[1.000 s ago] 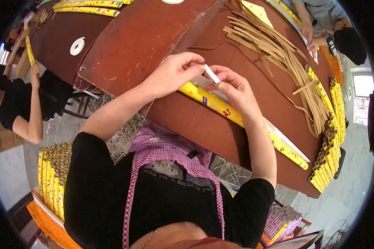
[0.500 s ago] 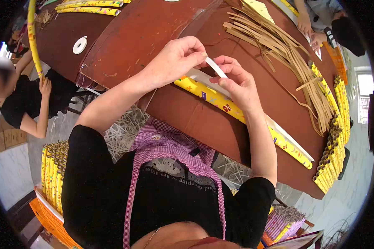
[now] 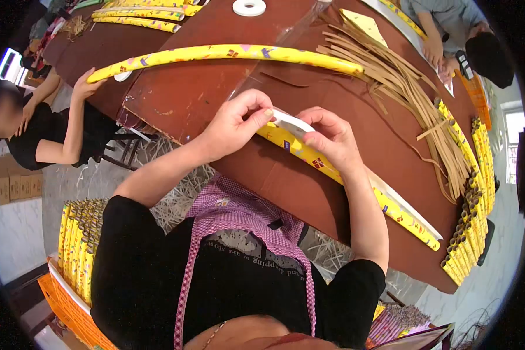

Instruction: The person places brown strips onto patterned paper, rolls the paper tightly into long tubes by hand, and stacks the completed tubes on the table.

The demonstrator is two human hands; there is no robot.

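Observation:
A short white strip [image 3: 293, 122] is stretched between my two hands, above a yellow patterned roll of wrapping paper [image 3: 394, 211]. My left hand [image 3: 246, 118] pinches the strip's left end between thumb and fingers. The other end is in the fingers of my right hand [image 3: 331, 137]. The roll lies slantwise along the near table edge, with a white paper margin showing on its far side. My hands and right forearm cover parts of it.
Brown paper strips [image 3: 391, 76] lie across the right of the table, beside stacked yellow rolls [image 3: 464, 239]. A white tape roll [image 3: 249, 7] is at the back. At left, a co-worker's hand [image 3: 86, 84] holds a long yellow roll [image 3: 227, 53] stretched over the table.
My hands have come down towards the yellow roll, and the white strip shows broader. The co-worker's long roll has swung from upright at the left to lying across the view.

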